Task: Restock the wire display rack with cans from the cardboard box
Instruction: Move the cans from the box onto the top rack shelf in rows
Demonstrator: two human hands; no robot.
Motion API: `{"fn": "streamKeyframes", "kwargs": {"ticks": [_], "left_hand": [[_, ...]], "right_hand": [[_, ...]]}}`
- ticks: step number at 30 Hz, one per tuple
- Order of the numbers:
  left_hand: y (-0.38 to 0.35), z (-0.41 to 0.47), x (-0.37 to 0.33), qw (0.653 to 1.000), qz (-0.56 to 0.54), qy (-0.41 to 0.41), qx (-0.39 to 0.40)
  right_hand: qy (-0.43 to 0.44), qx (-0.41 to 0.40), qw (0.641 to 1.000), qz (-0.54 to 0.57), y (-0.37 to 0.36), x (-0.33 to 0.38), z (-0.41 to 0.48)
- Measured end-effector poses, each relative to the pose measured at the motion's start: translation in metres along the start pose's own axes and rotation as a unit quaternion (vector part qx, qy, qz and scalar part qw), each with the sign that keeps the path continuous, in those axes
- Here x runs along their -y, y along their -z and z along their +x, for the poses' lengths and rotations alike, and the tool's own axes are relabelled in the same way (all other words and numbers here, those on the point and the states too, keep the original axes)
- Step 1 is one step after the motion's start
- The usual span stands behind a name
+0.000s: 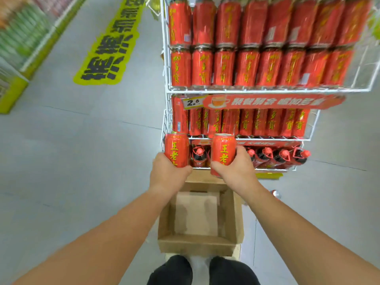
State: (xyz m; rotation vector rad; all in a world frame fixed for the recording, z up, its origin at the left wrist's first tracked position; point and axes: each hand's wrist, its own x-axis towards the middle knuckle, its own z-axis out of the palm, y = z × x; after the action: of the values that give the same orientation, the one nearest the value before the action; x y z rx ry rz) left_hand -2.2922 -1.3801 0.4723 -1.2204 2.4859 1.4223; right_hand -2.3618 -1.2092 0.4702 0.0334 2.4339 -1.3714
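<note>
Both hands loaded. Left hand is curled round the lower half of the left can; the can is upright and sticks out at 12 o'clock from the hand. Right hand wraps the right can the same way, fingers round its right side, can at 11 o'clock from the hand, slightly tilted. I see the two cans near each other but apart, in front of the lowest tier of the wire display rack, which fills 12 to 2 o'clock of my view. Upper tiers carry stocked cans shoulder to shoulder, the top tier two high. The bottom tier holds red-capped bottles, visible between the held cans and off to 3 o'clock. Price tag sits on the middle tier's front. Cardboard box is on the floor at 6 o'clock from both hands, between the forearms, open, bare bottom showing. Loose can lies at 2 o'clock from the box. Floor sticker at 10 o'clock.
</note>
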Motion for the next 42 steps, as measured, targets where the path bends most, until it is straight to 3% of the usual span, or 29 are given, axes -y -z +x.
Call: {"fn": "streamKeyframes", "kwargs": {"ticks": [11,24,34,42], "left_hand": [[0.106,-0.053,-0.138,0.991,-0.025,-0.131,0.001],[0.176,-0.065,-0.286,0.959,-0.047,-0.279,-0.031],[0.161,-0.042,-0.394,0.952,-0.033,-0.287,-0.098],[0.142,-0.019,-0.483,0.948,-0.013,-0.279,-0.154]], "right_hand": [[0.083,-0.077,0.993,0.005,0.098,0.150,-0.050],[0.155,-0.141,0.978,0.015,0.172,0.285,-0.060],[0.220,-0.147,0.964,-0.004,0.267,0.335,0.010],[0.258,-0.107,0.959,-0.048,0.335,0.374,0.085]]}}
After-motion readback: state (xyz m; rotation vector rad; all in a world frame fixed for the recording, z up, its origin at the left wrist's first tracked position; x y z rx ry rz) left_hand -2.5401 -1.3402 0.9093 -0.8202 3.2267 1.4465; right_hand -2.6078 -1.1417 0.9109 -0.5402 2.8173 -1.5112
